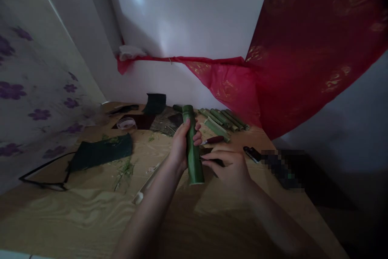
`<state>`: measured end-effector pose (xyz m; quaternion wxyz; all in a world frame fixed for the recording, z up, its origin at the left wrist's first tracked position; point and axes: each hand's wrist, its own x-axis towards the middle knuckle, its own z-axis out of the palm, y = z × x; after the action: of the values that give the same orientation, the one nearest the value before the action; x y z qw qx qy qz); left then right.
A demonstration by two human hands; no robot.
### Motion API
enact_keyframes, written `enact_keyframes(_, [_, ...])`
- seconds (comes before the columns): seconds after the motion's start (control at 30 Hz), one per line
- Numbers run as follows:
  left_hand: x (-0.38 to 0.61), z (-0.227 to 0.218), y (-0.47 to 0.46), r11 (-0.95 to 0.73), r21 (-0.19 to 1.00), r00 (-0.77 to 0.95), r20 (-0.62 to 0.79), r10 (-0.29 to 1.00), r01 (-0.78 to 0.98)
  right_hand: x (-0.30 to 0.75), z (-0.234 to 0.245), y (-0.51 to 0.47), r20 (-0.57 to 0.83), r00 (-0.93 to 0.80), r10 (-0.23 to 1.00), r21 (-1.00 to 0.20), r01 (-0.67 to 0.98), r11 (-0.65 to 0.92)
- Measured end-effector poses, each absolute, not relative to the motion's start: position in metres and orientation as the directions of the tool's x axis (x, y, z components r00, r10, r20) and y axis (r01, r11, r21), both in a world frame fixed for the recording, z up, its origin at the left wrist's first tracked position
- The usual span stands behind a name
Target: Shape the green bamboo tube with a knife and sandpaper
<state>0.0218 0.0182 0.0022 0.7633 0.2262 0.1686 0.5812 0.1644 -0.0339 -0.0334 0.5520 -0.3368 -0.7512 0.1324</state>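
Observation:
A length of green bamboo (194,160) is held tilted above the table, its lower end pointing toward me. My left hand (182,141) wraps round its upper half, thumb on top and fingers on the right side. Close to the bamboo's lower right side, my right hand (230,167) has thumb and index finger pinched together. What sits in that pinch is too small and dark to make out. Just beyond the right hand lies a knife with a dark red handle (214,140). A pale split bamboo strip (148,186) rests left of my left forearm.
Several cut bamboo pieces (226,118) lie at the back right. A clear round container (126,123) stands at the back left. Dark green sheet (103,153) and green shavings (126,169) lie on the left. A black object (252,154) is near the table's right edge. Red cloth (236,85) hangs behind.

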Motion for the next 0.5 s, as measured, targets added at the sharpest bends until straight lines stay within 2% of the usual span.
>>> enact_keyframes(0.07, [0.022,0.002,0.019,0.220,0.537,0.272,0.018,0.962,-0.815,0.164,-0.033,-0.032,0.777,-0.189,0.600,-0.485,0.427,0.763])
enact_keyframes(0.2, [0.019,0.000,0.020,0.257,0.541,0.319,0.023,0.947,-0.801,0.165,-0.032,-0.033,0.857,-0.326,0.400,-0.187,0.526,0.830])
enact_keyframes(0.27, [0.018,0.000,0.021,0.246,0.553,0.313,0.029,0.949,-0.796,0.165,-0.033,-0.038,0.858,-0.384,0.341,-0.090,0.541,0.836])
enact_keyframes(0.37, [0.017,0.000,0.022,0.257,0.549,0.323,0.024,0.946,-0.795,0.163,-0.033,-0.048,0.855,-0.424,0.298,-0.016,0.553,0.833])
enact_keyframes(0.5, [0.020,0.001,0.021,0.370,0.473,0.413,-0.013,0.911,-0.800,0.159,-0.028,-0.052,0.861,-0.427,0.278,0.035,0.595,0.803])
